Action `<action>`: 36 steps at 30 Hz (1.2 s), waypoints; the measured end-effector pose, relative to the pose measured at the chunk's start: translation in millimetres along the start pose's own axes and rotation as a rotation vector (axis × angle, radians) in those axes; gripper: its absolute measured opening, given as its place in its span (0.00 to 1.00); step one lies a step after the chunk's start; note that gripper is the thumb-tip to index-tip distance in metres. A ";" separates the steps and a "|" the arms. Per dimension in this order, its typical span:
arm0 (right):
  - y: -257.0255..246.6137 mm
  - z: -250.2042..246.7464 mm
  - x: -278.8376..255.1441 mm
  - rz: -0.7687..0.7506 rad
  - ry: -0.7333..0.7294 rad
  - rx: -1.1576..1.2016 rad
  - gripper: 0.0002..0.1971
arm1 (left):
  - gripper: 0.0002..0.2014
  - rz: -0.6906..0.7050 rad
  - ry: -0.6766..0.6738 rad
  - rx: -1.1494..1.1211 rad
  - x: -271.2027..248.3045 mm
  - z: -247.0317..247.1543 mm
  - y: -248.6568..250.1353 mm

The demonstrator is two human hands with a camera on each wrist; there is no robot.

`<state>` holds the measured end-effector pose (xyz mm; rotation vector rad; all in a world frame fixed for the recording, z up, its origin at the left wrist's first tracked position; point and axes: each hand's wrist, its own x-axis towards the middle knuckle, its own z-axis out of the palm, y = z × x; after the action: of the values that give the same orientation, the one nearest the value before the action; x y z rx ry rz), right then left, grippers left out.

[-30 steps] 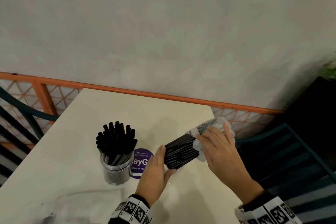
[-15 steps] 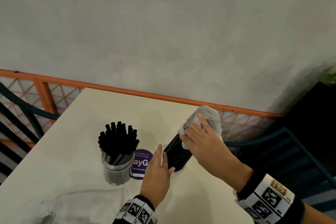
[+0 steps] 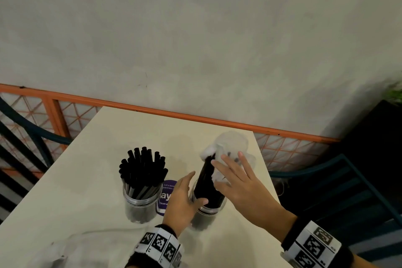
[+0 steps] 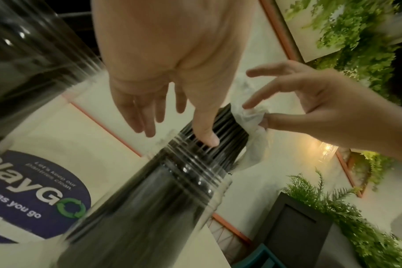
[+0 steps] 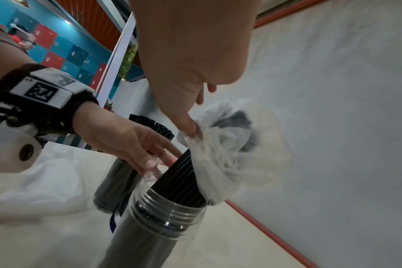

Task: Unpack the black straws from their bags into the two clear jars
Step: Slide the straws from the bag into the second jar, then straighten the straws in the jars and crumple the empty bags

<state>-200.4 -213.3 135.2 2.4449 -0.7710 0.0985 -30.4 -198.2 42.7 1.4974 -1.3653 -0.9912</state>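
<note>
Two clear jars stand on the cream table (image 3: 87, 180). The left jar (image 3: 141, 204) is full of loose black straws (image 3: 142, 169). A bundle of black straws (image 3: 206, 185) stands nearly upright in the right jar (image 3: 204, 215), with its clear bag (image 3: 230, 146) bunched over the top end. My left hand (image 3: 195, 187) is beside this jar with straight fingers, and its thumb (image 4: 209, 139) touches the straws at the jar's mouth. My right hand (image 3: 224, 169) lies spread over the bag. Its thumb (image 5: 190, 128) and a finger pinch the crumpled plastic.
An empty clear bag (image 3: 65, 248) lies at the table's near left. A round purple sticker (image 3: 166, 193) sits between the jars. An orange rail (image 3: 195, 115) runs along the far edge against the grey wall. A dark teal chair (image 3: 326, 180) stands to the right.
The bundle swung from lying tilted over the table to standing in the right jar. My left hand let go of its lower end. The right hand's fingers spread over the bag.
</note>
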 end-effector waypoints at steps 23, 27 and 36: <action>38.5 -21.7 -0.1 0.581 0.577 0.350 0.06 | 0.20 0.285 0.080 0.075 0.2 -31.3 42.5; 47.6 -53.5 0.5 0.627 0.704 0.420 0.07 | 0.21 0.294 0.127 0.051 -9.9 -45.6 59.8; 11.7 -87.2 -27.8 0.580 0.465 1.406 0.13 | 0.35 0.182 0.163 -0.545 -70.9 -98.6 91.0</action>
<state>-221.5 -160.0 207.5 2.9675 -1.4392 1.9049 27.9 -122.8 160.8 1.0021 -0.9892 -0.9988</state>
